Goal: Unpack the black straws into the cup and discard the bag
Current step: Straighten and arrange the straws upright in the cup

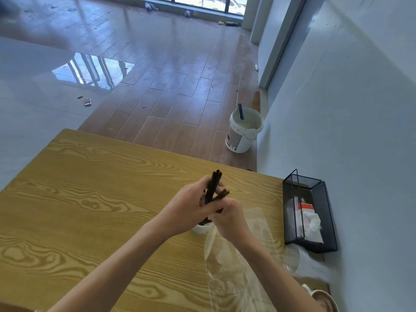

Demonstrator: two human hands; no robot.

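A bundle of black straws (pixel 213 185) stands nearly upright over a white cup (pixel 202 228) on the wooden table (pixel 90 188). My left hand (pixel 189 208) is wrapped around the bundle from the left. My right hand (pixel 229 218) grips the straws from the right, with a few straw ends sticking out sideways above it. The lower ends of the straws reach into the cup, which my hands mostly hide. The clear plastic bag (pixel 234 255) lies flat on the table under my right forearm.
A black mesh basket (pixel 319 206) with papers stands against the wall at the table's right edge. A clear plastic cup (pixel 292 258) lies beside it. A brown bowl (pixel 324 300) sits at the bottom right. A white bucket (pixel 244 129) stands on the floor beyond the table.
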